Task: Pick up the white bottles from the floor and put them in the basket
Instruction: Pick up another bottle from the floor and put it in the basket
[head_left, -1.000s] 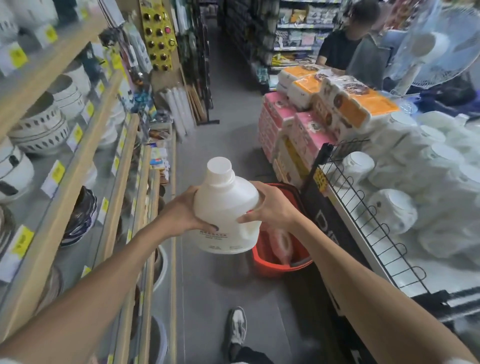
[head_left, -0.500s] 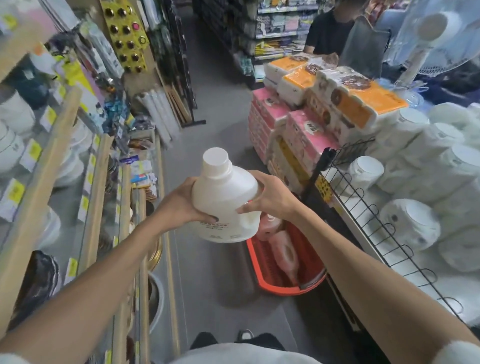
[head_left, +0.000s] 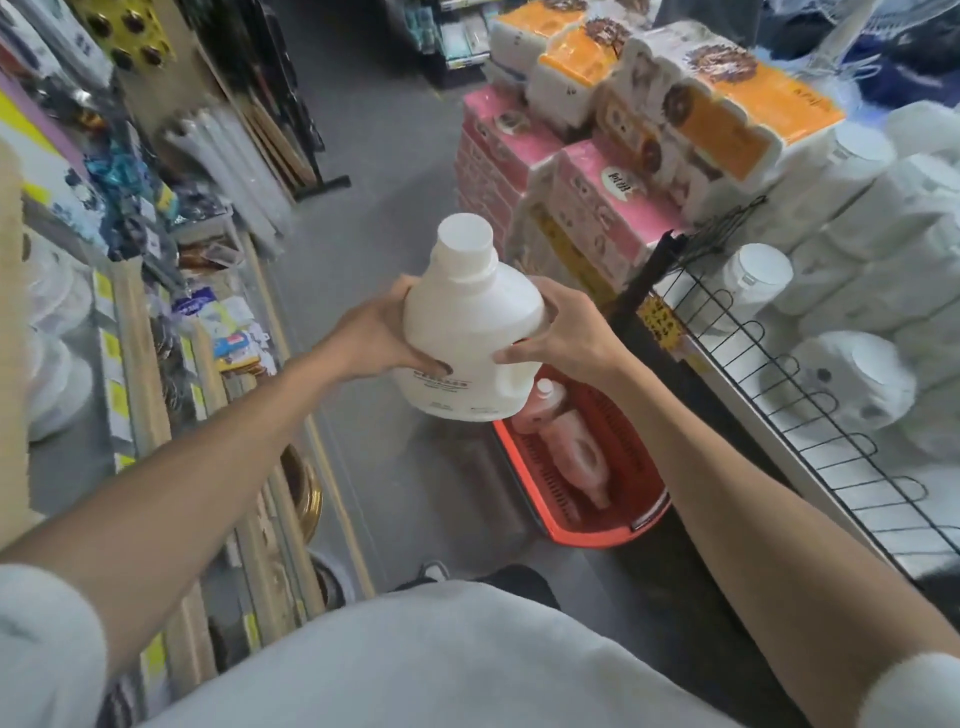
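A large white bottle (head_left: 470, 322) with a white cap is held upright in the air between both hands. My left hand (head_left: 382, 335) grips its left side, thumb across the label. My right hand (head_left: 558, 330) grips its right side near the handle. Below and just right of the bottle, a red basket (head_left: 592, 530) sits on the grey floor. Inside it lie pink bottles (head_left: 571, 447). The white bottle's base hangs over the basket's far left corner.
Shelves of bowls and packets (head_left: 130, 332) line the left side of the aisle. On the right, a black wire rack (head_left: 810, 415) holds wrapped white goods, with stacked tissue packs (head_left: 639, 135) beyond. Grey floor (head_left: 374, 208) runs ahead between them.
The view has tilted down and my torso has come into view. The bottle stays held in both hands and now hangs closer to the basket, which shows more fully.
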